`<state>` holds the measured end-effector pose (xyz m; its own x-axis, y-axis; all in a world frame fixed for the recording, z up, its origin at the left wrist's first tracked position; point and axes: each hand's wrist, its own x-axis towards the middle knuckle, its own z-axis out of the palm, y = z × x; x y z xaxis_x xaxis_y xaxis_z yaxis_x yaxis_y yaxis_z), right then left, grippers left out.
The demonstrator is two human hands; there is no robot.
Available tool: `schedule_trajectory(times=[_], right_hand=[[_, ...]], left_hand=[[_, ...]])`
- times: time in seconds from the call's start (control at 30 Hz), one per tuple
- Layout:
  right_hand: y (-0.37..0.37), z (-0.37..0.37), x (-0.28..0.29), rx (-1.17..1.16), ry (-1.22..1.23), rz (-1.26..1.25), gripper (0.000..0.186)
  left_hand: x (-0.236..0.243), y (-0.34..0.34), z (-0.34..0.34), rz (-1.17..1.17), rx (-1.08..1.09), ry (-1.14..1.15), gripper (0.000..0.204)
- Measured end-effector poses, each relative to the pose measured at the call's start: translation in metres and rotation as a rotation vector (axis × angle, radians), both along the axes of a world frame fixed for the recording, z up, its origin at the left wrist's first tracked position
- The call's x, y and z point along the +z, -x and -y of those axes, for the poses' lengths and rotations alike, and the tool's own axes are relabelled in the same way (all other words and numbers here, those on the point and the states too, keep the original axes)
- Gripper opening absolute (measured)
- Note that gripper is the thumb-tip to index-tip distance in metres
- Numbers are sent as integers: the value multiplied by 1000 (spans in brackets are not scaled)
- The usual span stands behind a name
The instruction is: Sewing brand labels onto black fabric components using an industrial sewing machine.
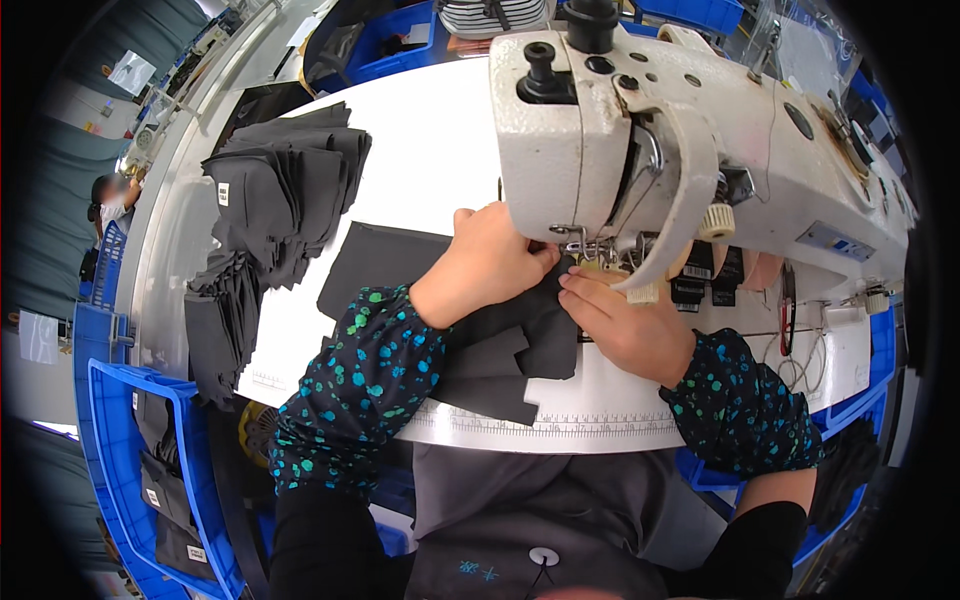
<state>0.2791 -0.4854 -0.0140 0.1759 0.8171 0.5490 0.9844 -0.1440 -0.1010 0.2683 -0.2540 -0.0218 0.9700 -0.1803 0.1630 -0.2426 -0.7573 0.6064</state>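
A white sewing machine (545, 140) stands over the table, its presser foot (598, 248) low between my hands. Under the foot runs the edge of a dark grey fabric piece (550, 325). My left hand (485, 260) is closed on this fabric just left of the foot, thumb and fingers together at its edge. From the right, my right hand (640, 325) pinches the same edge in front of the foot; the machine's curved guard partly covers that hand. More grey fabric (385, 262) lies flat under my left wrist and forearm.
Stacked dark grey fabric pieces (290, 190) lie at the left of the white table (430, 110). A ruler strip (600, 425) follows its front edge. Red-handled snips (787, 310) and black labels (690, 278) lie at right. A blue crate (110, 420) holds fabric pieces. Another person (112, 200) is far left.
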Motion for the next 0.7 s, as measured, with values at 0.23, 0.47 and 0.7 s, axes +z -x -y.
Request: schedule_trajectory(times=[0.23,0.47,0.7], right_hand=[[0,-1,-2,-20,-2,-23,21],[0,0,-4,-46,-5,-14,21],[0,-1,-4,-42,-10,-4,19]], left_hand=[[0,0,1,10,21,-36,17],[-1,-3,1,16,16,-47,19],[-3,-4,-1,28,19,-45,19]])
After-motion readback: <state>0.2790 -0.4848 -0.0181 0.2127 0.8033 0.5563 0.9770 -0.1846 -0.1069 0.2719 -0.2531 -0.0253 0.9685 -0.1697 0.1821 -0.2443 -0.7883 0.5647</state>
